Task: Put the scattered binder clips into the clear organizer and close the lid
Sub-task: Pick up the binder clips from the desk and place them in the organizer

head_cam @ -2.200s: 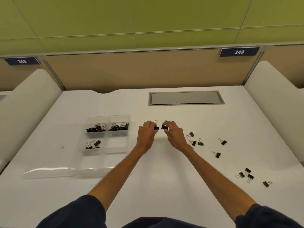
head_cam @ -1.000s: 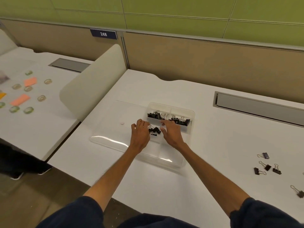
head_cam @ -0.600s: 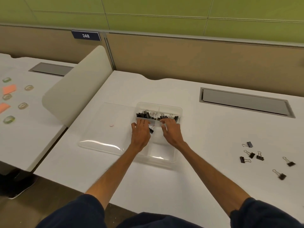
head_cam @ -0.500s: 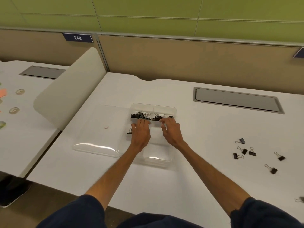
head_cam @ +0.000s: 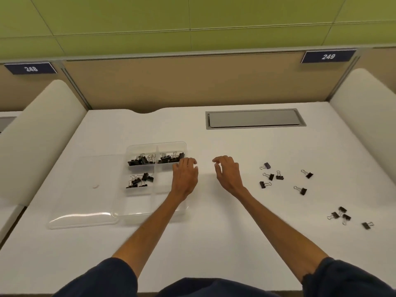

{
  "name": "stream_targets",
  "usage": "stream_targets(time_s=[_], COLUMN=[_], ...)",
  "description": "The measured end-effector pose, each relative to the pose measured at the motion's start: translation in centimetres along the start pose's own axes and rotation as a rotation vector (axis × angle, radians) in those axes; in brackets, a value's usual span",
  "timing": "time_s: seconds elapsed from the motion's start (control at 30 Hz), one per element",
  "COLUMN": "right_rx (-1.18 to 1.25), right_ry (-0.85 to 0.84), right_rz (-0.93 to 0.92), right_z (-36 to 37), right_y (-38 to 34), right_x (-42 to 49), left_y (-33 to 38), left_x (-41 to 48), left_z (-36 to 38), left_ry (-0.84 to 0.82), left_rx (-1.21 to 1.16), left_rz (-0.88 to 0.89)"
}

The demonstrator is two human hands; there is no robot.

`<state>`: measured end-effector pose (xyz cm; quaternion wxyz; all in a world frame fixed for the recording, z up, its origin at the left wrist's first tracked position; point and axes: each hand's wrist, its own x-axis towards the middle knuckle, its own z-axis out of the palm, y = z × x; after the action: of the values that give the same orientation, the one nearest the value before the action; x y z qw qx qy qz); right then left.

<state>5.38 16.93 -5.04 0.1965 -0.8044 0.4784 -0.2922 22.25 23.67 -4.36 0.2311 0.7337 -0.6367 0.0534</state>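
Both hands are empty. Left hand [head_cam: 185, 175] hangs over the right edge of the clear organizer [head_cam: 137, 207], fingers loosely curled and grasping nothing. Right hand [head_cam: 228, 173] hovers just beside it over bare desk [head_cam: 214, 232], fingers relaxed and slightly spread, likewise released.

Left of both hands: lid [head_cam: 83, 189] lies flat and open, touching the organizer's left side. The organizer's long axis runs away from the person. Stored clips [head_cam: 141, 162] sit in the two farthest compartments and in the left compartment next nearer the person.

Right of the hands: a near group of loose binder clips [head_cam: 270, 176], six counted, lies apart from the right hand. Four further clips [head_cam: 345, 217] lie well beyond, further right and nearer the person.

Judgement: the coming pick lies rightward, and the right hand is the nearer. Clips lie flat, long axis running from black body to wire handles. Most handles point left toward the hands, not uniformly. Lid not yet closed
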Motion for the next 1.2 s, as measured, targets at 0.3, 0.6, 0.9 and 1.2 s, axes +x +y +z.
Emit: stream_targets(time_s=[0.3,0.6,0.9,1.2], right_rx=[-0.055,-0.151,-0.252,-0.268], right_ry=[0.053,0.092,-0.021,-0.100], right_rz=[0.148,0.194,0.275,0.314], right_z=[-4.9,-8.9,-10.3,-11.4], right_y=[6.9,10.8,15.0,17.2], right_x=[-2.7,-5.1,-6.7,-6.9], left_y=[6.7,12.4,15.1,17.2], left_x=[0.7,0.4,0.8,1.6], left_z=[4.0,6.3,7.7,8.8], left_ry=[-0.106,-0.256,-0.530,-0.596], left_rx=[-0.092,-0.213,-0.291,-0.232], left_rz=[0.139,0.191,0.158,0.185])
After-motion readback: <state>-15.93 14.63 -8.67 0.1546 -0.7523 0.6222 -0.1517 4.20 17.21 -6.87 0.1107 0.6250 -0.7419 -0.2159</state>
